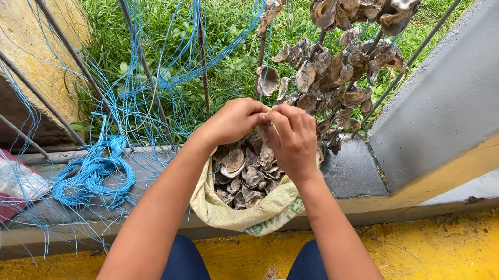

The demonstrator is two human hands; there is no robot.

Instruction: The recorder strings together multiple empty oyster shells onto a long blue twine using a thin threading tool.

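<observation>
1. Hanging from the railing (51, 37), strings of oyster shells (338, 49) dangle over grass, with blue twine (94, 171) coiled on the ledge.
2. An open sack (240, 212) of shells sits on the ledge's middle, within reach.
3. Left hand (234, 120) and right hand (293, 140) pinch something small together above it; what it is, I cannot tell.

Bare arms, bare hands (266, 132) (no gloves), dark-blue trousers (183, 276).

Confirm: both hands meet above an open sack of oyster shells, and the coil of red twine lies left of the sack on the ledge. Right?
Not quite. The head view shows the coil of twine is blue, not red. The rest holds: left hand and right hand meet above the open sack of oyster shells, coil to its left on the ledge.
</observation>
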